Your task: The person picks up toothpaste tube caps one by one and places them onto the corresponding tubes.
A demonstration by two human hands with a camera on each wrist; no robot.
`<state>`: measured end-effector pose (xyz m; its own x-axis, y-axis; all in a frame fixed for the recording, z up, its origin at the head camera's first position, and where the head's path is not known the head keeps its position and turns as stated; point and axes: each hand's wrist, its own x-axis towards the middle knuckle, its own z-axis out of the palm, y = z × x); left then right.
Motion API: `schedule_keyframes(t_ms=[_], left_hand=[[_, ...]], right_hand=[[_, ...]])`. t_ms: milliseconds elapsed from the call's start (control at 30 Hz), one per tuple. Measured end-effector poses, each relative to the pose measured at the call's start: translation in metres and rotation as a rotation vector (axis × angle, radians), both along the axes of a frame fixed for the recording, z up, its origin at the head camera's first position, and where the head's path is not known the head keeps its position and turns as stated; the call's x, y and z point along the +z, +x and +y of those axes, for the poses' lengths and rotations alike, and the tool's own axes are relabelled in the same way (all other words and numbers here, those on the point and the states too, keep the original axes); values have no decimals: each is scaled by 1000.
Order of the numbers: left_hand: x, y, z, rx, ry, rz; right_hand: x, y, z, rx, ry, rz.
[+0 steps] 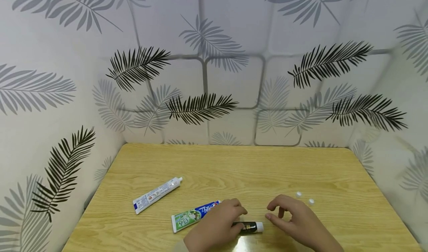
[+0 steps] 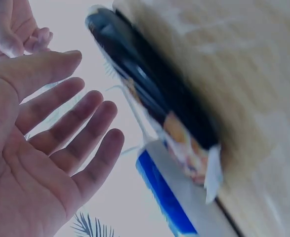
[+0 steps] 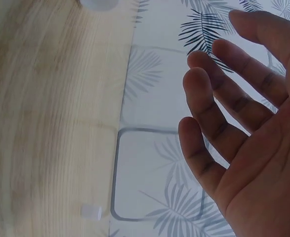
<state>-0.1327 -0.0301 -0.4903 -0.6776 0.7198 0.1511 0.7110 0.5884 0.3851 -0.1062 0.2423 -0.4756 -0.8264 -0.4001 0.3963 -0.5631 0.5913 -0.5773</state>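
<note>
My left hand [image 1: 215,224] hovers over a black toothpaste tube [image 1: 248,227] with a white cap [image 1: 259,227], hiding its tail end in the head view. In the left wrist view, that hand's fingers [image 2: 88,148] are spread and loosely bent, apart from the black tube [image 2: 145,79]. A green-and-blue toothpaste tube [image 1: 188,219] lies just left of the hand, partly covered by it. To the right of the black tube's cap, my right hand [image 1: 295,220] is raised with relaxed fingers [image 3: 196,84], holding nothing.
A white toothpaste tube [image 1: 158,195] with a bare nozzle lies farther left on the wooden table [image 1: 234,170]. Beyond the right hand lie two small white caps, one [image 1: 298,194] left of the other [image 1: 311,201]. Patterned walls [image 1: 230,126] border the table's back and sides.
</note>
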Motion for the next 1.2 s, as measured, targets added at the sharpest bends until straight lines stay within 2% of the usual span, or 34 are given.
schedule_keyframes(t_ms=[200, 500, 667, 900, 1000, 1200], left_hand=[[2, -6, -8, 56, 33, 71], [4, -12, -22, 98, 37, 82], [7, -18, -32, 122, 38, 76], [9, -22, -40, 144, 27, 50], [9, -22, -43, 153, 23, 52], [6, -23, -46, 186, 2, 25]], right_hand=[[2, -2, 8, -108, 46, 43], [3, -8, 25, -226, 118, 15], [2, -11, 35, -261, 138, -5], [0, -16, 47, -269, 138, 6], [1, -17, 51, -280, 145, -31], [2, -20, 59, -311, 185, -170]])
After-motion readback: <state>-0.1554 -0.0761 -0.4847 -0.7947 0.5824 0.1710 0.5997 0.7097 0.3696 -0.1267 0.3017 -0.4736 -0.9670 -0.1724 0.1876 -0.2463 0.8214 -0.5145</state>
